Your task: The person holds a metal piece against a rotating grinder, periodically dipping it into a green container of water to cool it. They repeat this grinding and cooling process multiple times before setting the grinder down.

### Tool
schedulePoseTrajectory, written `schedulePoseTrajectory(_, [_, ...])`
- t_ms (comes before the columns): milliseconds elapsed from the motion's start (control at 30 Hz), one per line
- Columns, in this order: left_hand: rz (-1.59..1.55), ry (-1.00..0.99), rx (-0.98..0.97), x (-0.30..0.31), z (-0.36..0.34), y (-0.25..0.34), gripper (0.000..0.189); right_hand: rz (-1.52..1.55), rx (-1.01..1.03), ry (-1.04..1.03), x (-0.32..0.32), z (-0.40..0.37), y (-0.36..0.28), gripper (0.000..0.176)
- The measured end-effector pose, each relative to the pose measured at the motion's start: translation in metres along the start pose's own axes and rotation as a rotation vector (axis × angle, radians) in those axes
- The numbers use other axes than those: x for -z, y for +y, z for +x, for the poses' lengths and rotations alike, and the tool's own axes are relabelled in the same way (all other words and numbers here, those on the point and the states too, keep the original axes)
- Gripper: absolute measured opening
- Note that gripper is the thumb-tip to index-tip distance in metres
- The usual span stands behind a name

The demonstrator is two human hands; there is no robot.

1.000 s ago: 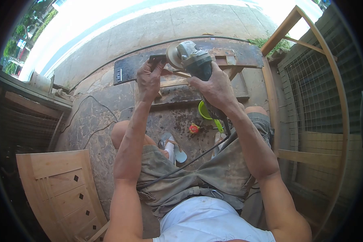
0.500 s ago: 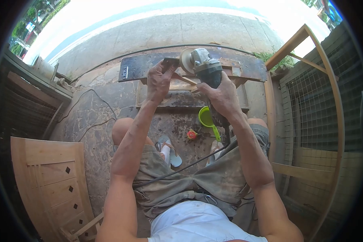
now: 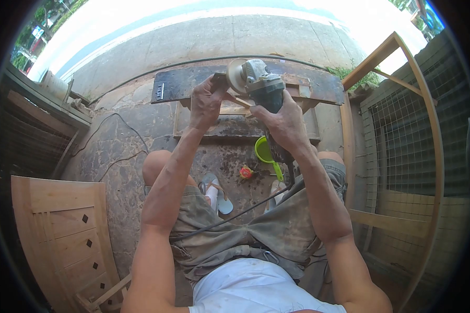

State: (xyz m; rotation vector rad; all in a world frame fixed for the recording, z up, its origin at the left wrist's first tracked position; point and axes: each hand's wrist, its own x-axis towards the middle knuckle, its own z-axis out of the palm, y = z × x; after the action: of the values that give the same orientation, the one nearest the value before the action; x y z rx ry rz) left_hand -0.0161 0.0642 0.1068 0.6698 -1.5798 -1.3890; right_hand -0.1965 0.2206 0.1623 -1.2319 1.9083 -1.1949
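My right hand (image 3: 286,124) is wrapped around the dark body of an angle grinder (image 3: 267,93). Its pale round disc (image 3: 237,76) faces left, over the bench. Fingers of my left hand (image 3: 206,107) are closed on a small dark flat piece (image 3: 220,80), whose edge is right at the disc. What kind of piece it is, I cannot tell, as the fingers cover much of it. Below the disc, a thin strip of wood (image 3: 241,102) slants between the two hands. The grinder's cord (image 3: 230,219) runs down across my lap.
A dark, worn wooden bench (image 3: 180,83) stretches beneath the hands. On the stained floor lie a green dipper (image 3: 264,150) and a small red-and-yellow item (image 3: 246,172). A carved wooden panel (image 3: 62,224) leans at left; a wooden frame (image 3: 436,151) stands at right. Another cable (image 3: 121,119) crosses the ground.
The grinder has tilted slightly, its disc shifting a little left and up beside the dark piece. Both hands keep their hold, and the whole view has shifted slightly.
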Motion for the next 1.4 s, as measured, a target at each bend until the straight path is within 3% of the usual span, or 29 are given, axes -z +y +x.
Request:
schedulePoseTrajectory(700, [0.134, 0.049, -0.056, 0.009, 0.007, -0.007, 0.026, -0.064, -0.040, 0.010, 0.007, 0.002, 0.003, 0.071])
schedulePoseTrajectory(900, [0.002, 0.111, 0.050, 0.016, 0.006, 0.009, 0.023, -0.083, -0.034, 0.044, 0.011, 0.003, 0.006, 0.072])
schedulePoseTrajectory(1400, [0.013, 0.054, 0.045, 0.009, 0.004, 0.008, 0.023, -0.097, -0.030, 0.013, 0.004, 0.003, 0.004, 0.074])
